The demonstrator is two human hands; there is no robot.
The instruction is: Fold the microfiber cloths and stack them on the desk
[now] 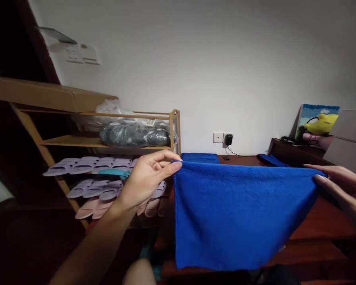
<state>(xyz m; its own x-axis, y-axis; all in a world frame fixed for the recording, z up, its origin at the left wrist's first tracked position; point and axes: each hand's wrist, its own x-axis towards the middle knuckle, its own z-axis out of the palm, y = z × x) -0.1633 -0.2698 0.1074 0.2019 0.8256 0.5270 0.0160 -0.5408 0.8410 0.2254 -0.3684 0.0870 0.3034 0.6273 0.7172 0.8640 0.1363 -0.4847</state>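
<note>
A bright blue towel (237,213) hangs stretched between my two hands, its top edge pulled nearly straight. My left hand (154,174) pinches the upper left corner between thumb and fingers. At the upper right corner, my right hand (342,188) grips the cloth, its thumb in front. The towel's lower edge hangs loose over the dark red wooden table (323,221) and hides much of it. Behind the towel lies a folded blue cloth (200,158) on the table, and another blue cloth (271,160) rests farther right.
To the left stands a wooden rack (176,130) with several slippers (89,164), a plastic-wrapped grey bundle (136,134) and a cardboard box (47,95) on top. A black plug (228,139) with a cable sits in the wall socket. A yellow plush toy (322,124) is at right.
</note>
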